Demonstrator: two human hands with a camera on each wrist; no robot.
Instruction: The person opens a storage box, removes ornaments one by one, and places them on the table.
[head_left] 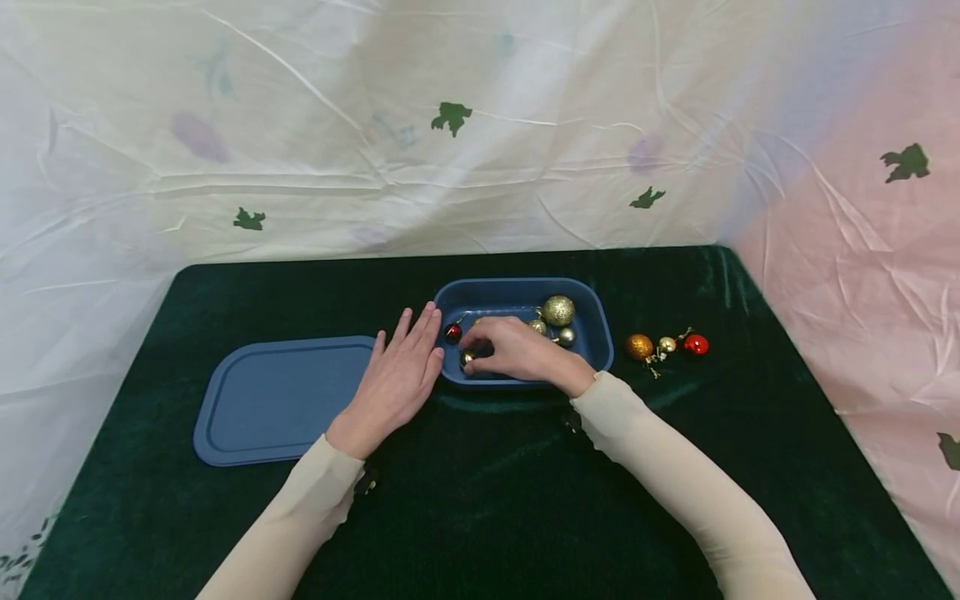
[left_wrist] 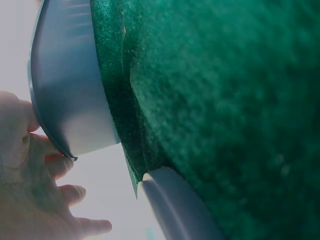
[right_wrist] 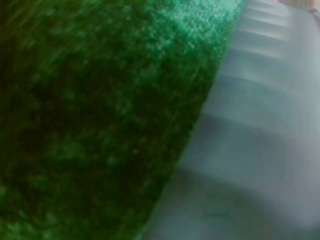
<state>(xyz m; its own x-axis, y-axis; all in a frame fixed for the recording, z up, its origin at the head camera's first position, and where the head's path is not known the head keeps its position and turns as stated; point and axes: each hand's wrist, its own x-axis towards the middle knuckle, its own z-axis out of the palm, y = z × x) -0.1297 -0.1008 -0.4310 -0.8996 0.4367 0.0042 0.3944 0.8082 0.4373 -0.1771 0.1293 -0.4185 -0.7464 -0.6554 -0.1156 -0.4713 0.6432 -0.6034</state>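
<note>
A blue rectangular box [head_left: 517, 287] stands on the dark green cloth, with small bauble ornaments inside. My left hand [head_left: 397, 371] lies with fingers extended against the box's left rim; in the left wrist view its fingers [left_wrist: 59, 167] touch that edge. Reaching down into the box, my right hand [head_left: 517, 346] pinches a small gold bauble [head_left: 467, 358] between thumb and fingers near the left end. Close by lies a dark red bauble [head_left: 453, 332]. A large glittery gold bauble [head_left: 558, 311] and smaller gold baubles [head_left: 566, 337] sit at the right end; the hand hides part of the inside.
A flat blue lid [head_left: 277, 400] lies left of the box, partly under my left hand and wrist. To the box's right are an orange bauble [head_left: 639, 347], a small gold bauble [head_left: 667, 344] and a red bauble [head_left: 696, 344]. A pale curtain [head_left: 525, 183] hangs behind the table.
</note>
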